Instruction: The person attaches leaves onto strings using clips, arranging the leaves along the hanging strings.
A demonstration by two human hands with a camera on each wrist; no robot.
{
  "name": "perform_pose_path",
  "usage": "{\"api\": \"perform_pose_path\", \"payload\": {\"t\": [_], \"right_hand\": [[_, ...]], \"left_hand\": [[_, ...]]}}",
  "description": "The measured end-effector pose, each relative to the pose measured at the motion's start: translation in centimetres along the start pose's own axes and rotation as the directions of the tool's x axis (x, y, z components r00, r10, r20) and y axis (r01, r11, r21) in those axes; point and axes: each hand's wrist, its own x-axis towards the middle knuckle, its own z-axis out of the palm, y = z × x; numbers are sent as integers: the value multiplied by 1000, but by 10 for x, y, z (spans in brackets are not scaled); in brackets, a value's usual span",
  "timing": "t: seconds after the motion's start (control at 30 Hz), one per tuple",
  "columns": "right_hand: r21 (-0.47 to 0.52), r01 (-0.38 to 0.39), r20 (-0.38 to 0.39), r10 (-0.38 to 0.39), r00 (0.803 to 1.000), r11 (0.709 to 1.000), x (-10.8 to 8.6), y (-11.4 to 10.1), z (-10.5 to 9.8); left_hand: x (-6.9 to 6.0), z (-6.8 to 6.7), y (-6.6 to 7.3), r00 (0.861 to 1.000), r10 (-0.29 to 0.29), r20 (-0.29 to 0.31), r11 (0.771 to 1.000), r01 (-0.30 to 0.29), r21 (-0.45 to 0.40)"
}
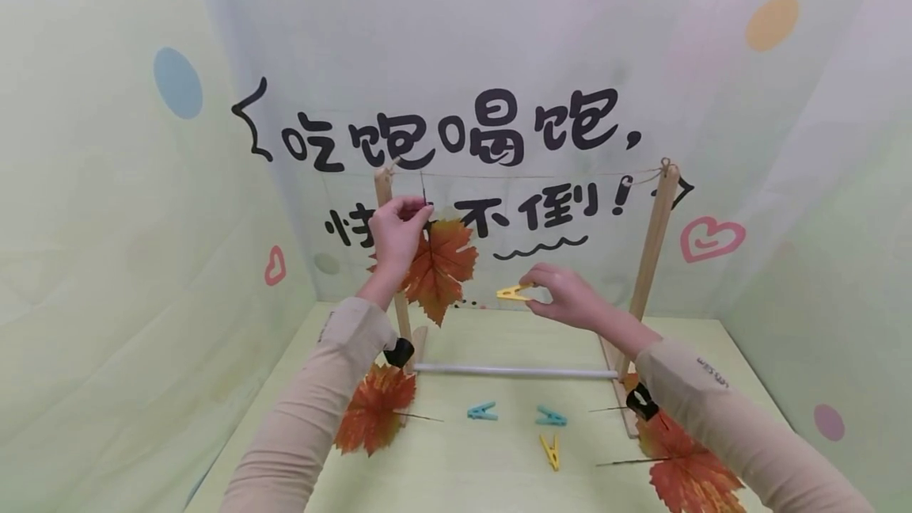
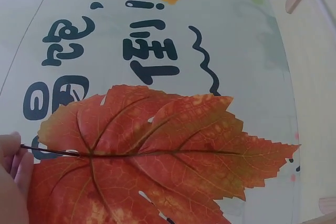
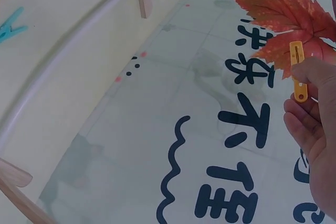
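My left hand (image 1: 399, 229) pinches the thin dark stem of a red-orange maple leaf (image 1: 439, 264), which hangs below the fingers near the left wooden post. The stem's tip reaches up to the string (image 1: 492, 176) tied between the two posts. In the left wrist view the leaf (image 2: 157, 150) spreads out broad, its stem held by the fingertips at the left edge. To the right of the leaf and lower than the string, my right hand (image 1: 566, 295) pinches a yellow clothespin (image 1: 511, 293) between thumb and fingers. The clothespin (image 3: 298, 72) appears upright in the right wrist view.
Wooden posts (image 1: 650, 260) and a white crossbar (image 1: 513, 371) make up the frame. Two blue clothespins (image 1: 482, 411) and a yellow clothespin (image 1: 550, 451) lie on the table (image 1: 456, 481). More maple leaves lie at the left (image 1: 378, 410) and right (image 1: 691, 469), partly behind the sleeves.
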Motion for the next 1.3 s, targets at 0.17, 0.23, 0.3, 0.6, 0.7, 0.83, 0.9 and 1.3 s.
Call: {"api": "perform_pose_path", "payload": {"t": [0.17,0.23,0.3,0.6,0.7,0.83,0.9,1.3], "right_hand": [[17,23,-52,-22,998,1000,12,-4,-10],[17,37,-81,-36,996,999,18,-6,-15],[4,50,-107,-49,993,999,23,-8,-19],[-12,57,-138,-58,989,998,45,-14,-36],[-7,39,-150,-40,988,999,53,-15,-41],[6,36,-172,-34,985,999,64,-17,-45],[18,33,-175,-30,984,999,68,-18,-47],[-21,34,-236,-38,971,999,89,-23,-54]], "left_hand": [[-1,2,1,999,-17,-34,1000,18,21],[0,3,2,998,-26,-49,999,27,18],[-1,4,3,998,-31,-63,999,31,7],[-2,5,6,995,-61,-81,998,60,-15],[-2,6,6,995,-74,-70,997,74,-16],[-2,6,6,995,-83,-57,996,82,-22],[-1,6,7,995,-84,-51,996,83,-20],[-4,7,6,997,-76,-29,997,76,0]]}}
